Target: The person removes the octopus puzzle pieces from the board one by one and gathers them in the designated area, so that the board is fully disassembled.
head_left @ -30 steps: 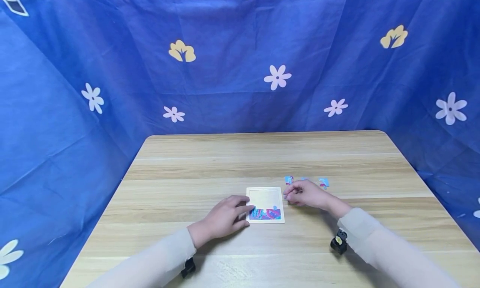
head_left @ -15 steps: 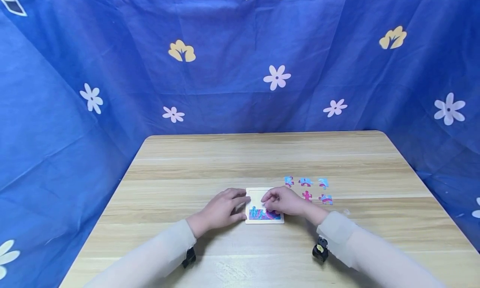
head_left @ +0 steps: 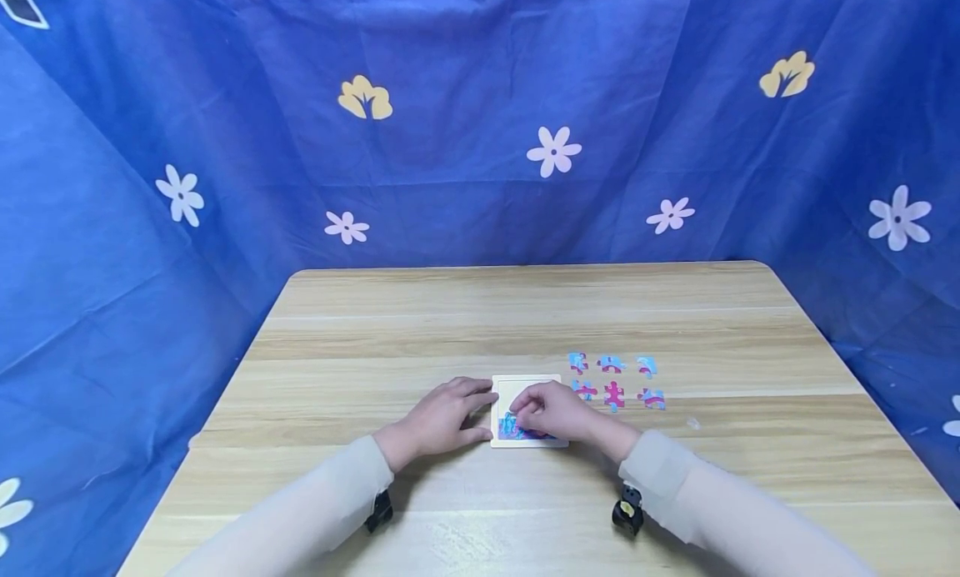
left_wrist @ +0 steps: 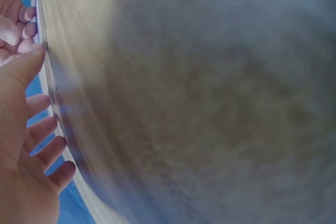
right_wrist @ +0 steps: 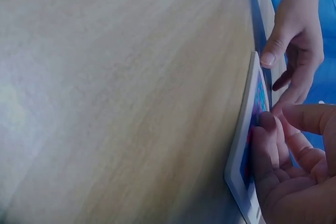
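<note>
A small square puzzle tray [head_left: 540, 444] with a pale rim lies on the table, its near part filled with blue, purple and pink pieces. Beside its left edge, my left hand [head_left: 442, 418] rests with fingers spread and fingertips at the rim. Over the tray my right hand [head_left: 555, 410] bends down, thumb and fingers brought together in a pinch on a small puzzle piece mostly hidden by the fingers. In the right wrist view, the curled fingers of the right hand [right_wrist: 294, 177] come down onto the picture side of the tray [right_wrist: 239, 153].
Several loose jigsaw pieces lie in two rows right of the tray, among them a pink one [head_left: 614, 395] and a blue one [head_left: 647, 366]. A small clear scrap [head_left: 693, 423] lies further right. A blue flowered cloth [head_left: 480, 143] hangs behind the wooden table [head_left: 390, 327].
My right hand has moved left from beside the loose pieces to over the tray, then further left across it. My left hand has shifted slightly back to the tray's edge.
</note>
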`<action>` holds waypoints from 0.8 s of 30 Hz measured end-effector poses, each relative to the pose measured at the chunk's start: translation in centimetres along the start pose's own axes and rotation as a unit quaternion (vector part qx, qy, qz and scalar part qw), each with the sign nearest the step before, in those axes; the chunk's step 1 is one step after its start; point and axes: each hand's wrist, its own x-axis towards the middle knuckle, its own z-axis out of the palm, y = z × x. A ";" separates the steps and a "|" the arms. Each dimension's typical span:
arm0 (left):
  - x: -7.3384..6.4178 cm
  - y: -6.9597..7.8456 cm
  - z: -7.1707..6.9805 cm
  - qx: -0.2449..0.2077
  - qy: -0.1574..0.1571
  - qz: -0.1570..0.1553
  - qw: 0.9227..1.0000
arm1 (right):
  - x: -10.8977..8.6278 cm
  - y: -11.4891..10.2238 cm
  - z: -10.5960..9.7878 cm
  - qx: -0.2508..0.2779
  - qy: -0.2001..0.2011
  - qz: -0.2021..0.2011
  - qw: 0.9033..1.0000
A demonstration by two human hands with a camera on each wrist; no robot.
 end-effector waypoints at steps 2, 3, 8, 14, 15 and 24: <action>0.0 0.0 0.1 0.000 -0.001 0.000 1.000 | 0.0 0.0 0.1 -0.020 0.006 -0.007 1.000; 0.0 -0.1 0.1 0.001 0.000 0.000 1.000 | 0.0 0.1 0.2 -0.029 0.009 -0.009 0.999; 0.0 -0.2 0.3 0.001 0.004 0.003 1.000 | 0.2 0.1 0.5 -0.052 0.018 -0.008 0.998; 0.0 -0.3 0.3 -0.001 0.004 0.002 1.000 | 0.5 -0.2 0.6 -0.073 0.015 0.000 0.997; 0.1 -0.3 0.3 -0.001 0.003 0.002 1.000 | 0.5 -0.2 0.6 -0.076 0.014 0.000 0.997; 0.1 -0.3 0.2 -0.001 -0.001 -0.001 1.000 | 0.6 -0.2 0.6 -0.058 0.009 0.001 0.998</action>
